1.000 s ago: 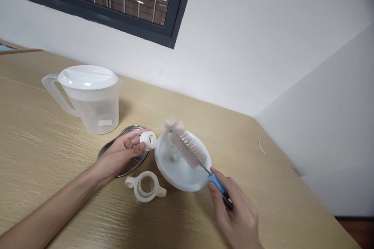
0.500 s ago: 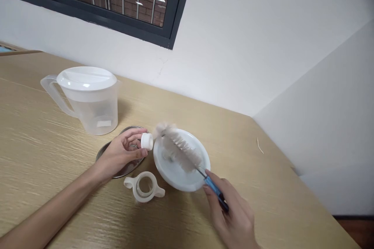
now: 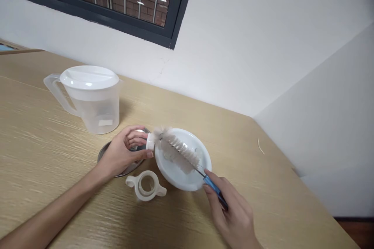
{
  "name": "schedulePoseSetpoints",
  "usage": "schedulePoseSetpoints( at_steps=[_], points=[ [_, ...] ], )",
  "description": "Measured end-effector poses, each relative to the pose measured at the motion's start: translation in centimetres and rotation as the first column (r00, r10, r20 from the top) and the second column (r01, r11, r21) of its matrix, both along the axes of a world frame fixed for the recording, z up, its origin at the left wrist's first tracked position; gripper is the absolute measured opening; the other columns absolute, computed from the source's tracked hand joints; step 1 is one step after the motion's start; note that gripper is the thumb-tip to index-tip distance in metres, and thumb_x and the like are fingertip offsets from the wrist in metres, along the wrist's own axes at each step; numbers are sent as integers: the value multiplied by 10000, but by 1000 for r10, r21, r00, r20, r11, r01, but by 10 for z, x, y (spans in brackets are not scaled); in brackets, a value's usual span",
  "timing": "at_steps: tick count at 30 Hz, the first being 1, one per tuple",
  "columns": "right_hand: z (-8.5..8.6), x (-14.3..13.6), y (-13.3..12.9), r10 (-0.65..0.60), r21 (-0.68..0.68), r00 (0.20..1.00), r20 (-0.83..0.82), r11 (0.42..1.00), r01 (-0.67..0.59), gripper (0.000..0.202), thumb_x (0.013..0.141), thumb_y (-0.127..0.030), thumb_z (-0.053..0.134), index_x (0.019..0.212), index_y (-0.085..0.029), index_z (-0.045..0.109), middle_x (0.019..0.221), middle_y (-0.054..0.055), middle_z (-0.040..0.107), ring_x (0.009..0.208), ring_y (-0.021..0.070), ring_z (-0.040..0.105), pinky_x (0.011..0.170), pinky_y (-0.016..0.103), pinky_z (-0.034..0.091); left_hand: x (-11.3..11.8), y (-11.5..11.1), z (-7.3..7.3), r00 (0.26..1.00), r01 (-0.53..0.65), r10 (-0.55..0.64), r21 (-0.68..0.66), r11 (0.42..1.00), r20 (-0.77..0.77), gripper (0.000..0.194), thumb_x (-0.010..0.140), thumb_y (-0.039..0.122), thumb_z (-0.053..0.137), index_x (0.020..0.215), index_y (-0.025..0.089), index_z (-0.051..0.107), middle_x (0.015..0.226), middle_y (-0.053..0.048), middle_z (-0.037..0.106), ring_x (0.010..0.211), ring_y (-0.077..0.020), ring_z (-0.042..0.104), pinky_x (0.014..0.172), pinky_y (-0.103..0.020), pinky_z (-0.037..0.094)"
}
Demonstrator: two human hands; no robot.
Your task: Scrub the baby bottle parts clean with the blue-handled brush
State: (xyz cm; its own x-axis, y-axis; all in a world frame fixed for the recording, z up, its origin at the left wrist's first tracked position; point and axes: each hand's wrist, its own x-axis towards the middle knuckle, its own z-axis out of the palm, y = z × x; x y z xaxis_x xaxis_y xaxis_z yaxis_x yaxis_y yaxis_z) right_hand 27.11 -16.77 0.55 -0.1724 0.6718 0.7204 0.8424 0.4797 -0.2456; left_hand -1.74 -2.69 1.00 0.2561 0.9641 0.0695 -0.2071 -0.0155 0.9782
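Note:
Between the thumb and fingers of my left hand [image 3: 125, 149] is a small white bottle cap [image 3: 150, 141], its opening turned to the right. My right hand [image 3: 230, 210] grips the blue handle of a bottle brush [image 3: 182, 151]. The brush's pale bristles slant over a white bowl [image 3: 204, 163], and their tip meets the cap's open side. Something clear lies in the bowl, partly hidden by the bristles. Below my left hand stands a two-handled baby bottle [image 3: 147, 194], open at the top. A metal tray [image 3: 128, 170] lies under my left hand, which hides much of it.
A lidded clear plastic pitcher [image 3: 97, 105] stands at the back left of the wooden table [image 3: 58, 155]. A thin pale strip [image 3: 260, 146] lies toward the right. Behind the table are a white wall and a dark-framed window [image 3: 172, 27].
The brush tip and the cap have come together; the cap has turned so its opening faces the bristles. The view has shifted slightly.

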Motion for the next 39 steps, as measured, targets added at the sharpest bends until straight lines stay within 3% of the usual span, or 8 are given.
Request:
schedulePoseSetpoints(
  at_steps=[6,10,17,32,39],
  points=[
    [-1,3,3,-96,-2,995,-17,995,96,330,977,-130,599,1303,-168,631,863,39,679,655,105,624,592,198,523,1,2,-3,987,63,-58,-28,998,151,708,585,77,941,1205,193,618,1011,-32,758,880,-156,717,814,-274,578],
    [-1,4,1,-81,12,996,-22,997,81,333,970,-126,605,1298,-169,635,863,40,678,647,109,616,579,204,520,1,1,-2,974,115,-105,-39,993,198,686,642,115,938,1235,186,599,1056,-46,757,918,-150,721,837,-266,578],
    [-2,2,3,4,-28,999,40,1000,-3,385,972,-92,586,1351,-157,599,949,76,701,738,126,669,626,211,546,0,-1,5,966,170,-152,-68,983,207,588,666,136,937,1170,166,635,1105,-71,761,974,-160,724,870,-261,572],
    [0,2,0,-60,-11,998,7,998,60,358,972,-100,598,1326,-156,617,897,47,682,664,96,622,603,196,528,0,-1,5,982,130,-115,-94,987,148,543,697,229,926,1155,173,638,1106,-69,776,940,-147,730,860,-266,564],
    [-5,3,1,-38,11,999,32,999,37,380,966,-101,611,1341,-160,619,928,66,703,693,116,655,614,211,538,-3,-2,3,977,200,-192,-91,976,96,582,758,301,901,1245,187,604,1020,-71,782,912,-165,733,808,-274,550]
  ],
)
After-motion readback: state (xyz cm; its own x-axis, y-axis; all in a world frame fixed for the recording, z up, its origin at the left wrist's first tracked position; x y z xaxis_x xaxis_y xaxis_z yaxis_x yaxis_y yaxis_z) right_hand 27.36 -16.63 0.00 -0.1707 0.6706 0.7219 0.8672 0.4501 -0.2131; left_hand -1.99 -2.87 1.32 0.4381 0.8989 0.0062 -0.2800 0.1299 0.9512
